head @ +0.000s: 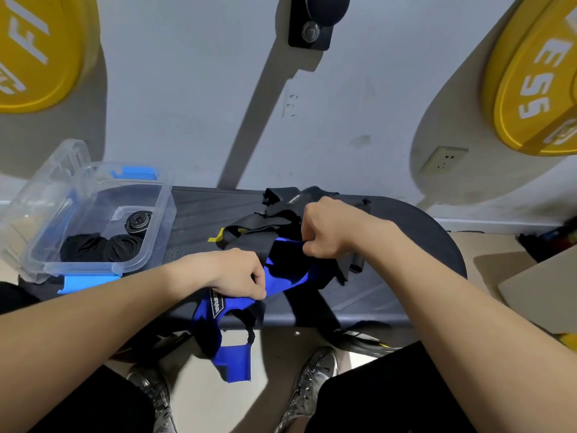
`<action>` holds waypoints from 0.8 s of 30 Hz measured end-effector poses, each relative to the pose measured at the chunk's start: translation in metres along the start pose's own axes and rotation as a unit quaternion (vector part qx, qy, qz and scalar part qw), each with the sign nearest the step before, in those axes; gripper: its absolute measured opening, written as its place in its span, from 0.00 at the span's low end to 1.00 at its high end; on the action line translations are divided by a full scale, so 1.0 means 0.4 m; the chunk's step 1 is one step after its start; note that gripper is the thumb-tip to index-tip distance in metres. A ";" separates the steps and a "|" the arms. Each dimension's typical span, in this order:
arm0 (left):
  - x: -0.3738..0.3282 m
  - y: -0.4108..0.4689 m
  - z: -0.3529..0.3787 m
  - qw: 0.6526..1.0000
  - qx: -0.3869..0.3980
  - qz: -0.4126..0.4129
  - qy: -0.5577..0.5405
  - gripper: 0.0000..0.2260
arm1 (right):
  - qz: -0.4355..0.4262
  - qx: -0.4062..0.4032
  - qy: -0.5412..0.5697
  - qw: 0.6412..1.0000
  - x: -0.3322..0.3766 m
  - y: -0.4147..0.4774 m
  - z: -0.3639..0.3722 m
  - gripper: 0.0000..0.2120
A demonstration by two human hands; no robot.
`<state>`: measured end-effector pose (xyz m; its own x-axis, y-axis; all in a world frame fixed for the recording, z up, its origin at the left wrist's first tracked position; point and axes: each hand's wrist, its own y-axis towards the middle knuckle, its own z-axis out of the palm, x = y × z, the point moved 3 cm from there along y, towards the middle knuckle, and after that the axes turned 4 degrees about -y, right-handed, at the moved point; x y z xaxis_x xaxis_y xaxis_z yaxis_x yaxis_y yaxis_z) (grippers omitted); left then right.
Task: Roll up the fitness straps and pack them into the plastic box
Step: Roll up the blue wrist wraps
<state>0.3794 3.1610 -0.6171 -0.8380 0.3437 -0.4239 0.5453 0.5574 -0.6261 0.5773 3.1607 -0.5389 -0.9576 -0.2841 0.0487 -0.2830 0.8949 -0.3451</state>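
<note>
A blue and black fitness strap (288, 278) stretches between my two hands over the dark bench. My left hand (240, 275) grips its lower part, and the loose blue end (234, 364) hangs past the bench's front edge. My right hand (326, 229) pinches the strap's upper end. Behind my right hand lies a heap of black straps (274, 214). The clear plastic box (156, 220) stands open at the bench's left end, with three rolled black straps (121, 246) inside.
The dark bench (406, 232) stands against a grey wall. The box's clear lid (46, 182) leans behind it, with blue clips. Yellow weight plates (530, 76) lean at the wall's left and right. My shoes (315, 376) stand on the floor below. A cardboard sheet (543, 289) lies at the right.
</note>
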 end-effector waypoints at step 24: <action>-0.032 -0.179 -0.128 0.971 -0.138 0.076 -0.179 0.23 | 0.133 -0.078 0.661 0.734 0.039 -0.074 -0.150 0.25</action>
<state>0.3500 3.1553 -0.5334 -0.6604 0.1803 -0.7289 0.5940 0.7193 -0.3603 0.5675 3.1503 -0.4717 -0.1673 0.3979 0.9020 0.0190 0.9161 -0.4006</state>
